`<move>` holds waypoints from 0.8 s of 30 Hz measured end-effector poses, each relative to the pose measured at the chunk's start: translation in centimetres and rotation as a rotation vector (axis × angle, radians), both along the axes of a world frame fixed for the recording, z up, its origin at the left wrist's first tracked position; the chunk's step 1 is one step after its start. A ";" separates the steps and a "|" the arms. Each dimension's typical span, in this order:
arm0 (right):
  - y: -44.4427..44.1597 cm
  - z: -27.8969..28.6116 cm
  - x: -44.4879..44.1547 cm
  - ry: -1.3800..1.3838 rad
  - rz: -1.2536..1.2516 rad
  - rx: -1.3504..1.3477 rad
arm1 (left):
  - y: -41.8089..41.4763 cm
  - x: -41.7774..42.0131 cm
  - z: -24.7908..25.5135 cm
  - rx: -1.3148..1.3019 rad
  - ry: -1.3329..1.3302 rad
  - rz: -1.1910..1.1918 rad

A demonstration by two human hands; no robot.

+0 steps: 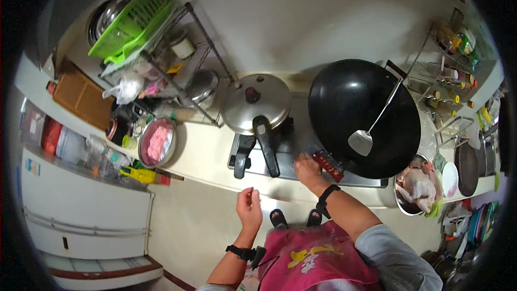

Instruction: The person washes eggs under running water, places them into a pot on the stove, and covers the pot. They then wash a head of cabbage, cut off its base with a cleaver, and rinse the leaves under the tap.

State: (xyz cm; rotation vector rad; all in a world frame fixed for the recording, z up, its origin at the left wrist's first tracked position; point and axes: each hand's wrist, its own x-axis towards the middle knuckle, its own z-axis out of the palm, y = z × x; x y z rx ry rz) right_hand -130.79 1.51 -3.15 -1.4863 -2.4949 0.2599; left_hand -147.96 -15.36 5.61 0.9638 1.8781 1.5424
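My right hand [308,171] is over the front of the gas stove [291,145], beside a dark red packet or box [328,166] at the wok's left edge; whether the fingers touch it is unclear. My left hand [249,209] hangs in the air before the counter edge, fingers curled, with nothing visible in it. A pressure cooker [268,93] with a steel lid and black handles stands on the left of the stove. On the right sits a large black wok [343,105], with a steel wok spatula [360,142] lying in it.
A whole raw bird [418,184] lies in a steel bowl at right, near a white plate [450,179]. A metal bowl holds pink meat [158,144] at left. A wire rack [210,44] carries a green plastic basket [133,20]. Bottles stand on a right-hand rack [442,85].
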 end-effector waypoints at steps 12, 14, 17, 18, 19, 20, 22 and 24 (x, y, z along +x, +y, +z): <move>0.1 4.9 0.5 -0.064 -0.101 -0.096 | -5.0 -0.5 -23.6 -0.589 -0.141 -0.489; 0.4 5.9 0.7 -0.088 -0.206 -0.145 | -2.7 2.7 -25.0 -0.579 -0.014 -0.696; 4.2 0.3 4.6 0.101 -0.603 -0.504 | -0.5 6.1 -25.6 -0.587 0.031 -0.829; 4.1 0.2 3.8 0.274 -0.698 -0.605 | -0.1 5.9 -24.3 -0.664 -0.065 -0.794; 3.0 1.5 2.5 0.447 -0.784 -0.704 | -0.2 5.4 -24.6 -0.671 -0.063 -0.789; 2.0 2.8 1.4 0.624 -0.868 -0.798 | -0.4 4.9 -24.9 -0.674 -0.060 -0.785; 0.7 4.1 -0.3 0.683 -0.863 -0.777 | -1.7 4.2 -26.0 -0.652 0.022 -0.790; 0.0 5.0 -1.4 0.669 -0.823 -0.733 | -4.9 4.4 -26.7 -0.553 0.059 -0.695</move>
